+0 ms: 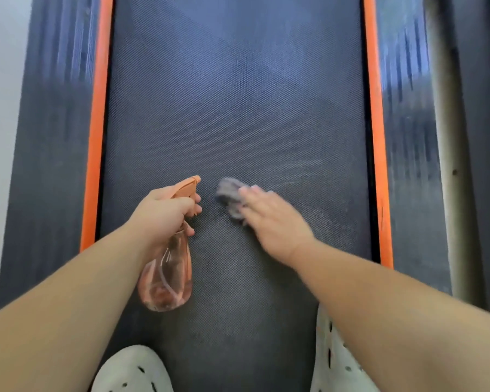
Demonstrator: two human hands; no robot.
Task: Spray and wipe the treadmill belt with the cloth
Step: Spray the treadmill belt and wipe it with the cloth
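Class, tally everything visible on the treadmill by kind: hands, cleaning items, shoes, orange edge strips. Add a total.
2 hands: left hand, right hand
1 spray bottle
1 cloth
2 white shoes
2 orange strips
Total: 8

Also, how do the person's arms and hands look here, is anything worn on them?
Both forearms are bare: the left forearm and right forearm show no sleeve, watch or bracelet. The left hand has no glove and no visible ring. The right hand is ungloved too, but blurred, so a thin ring cannot be excluded.
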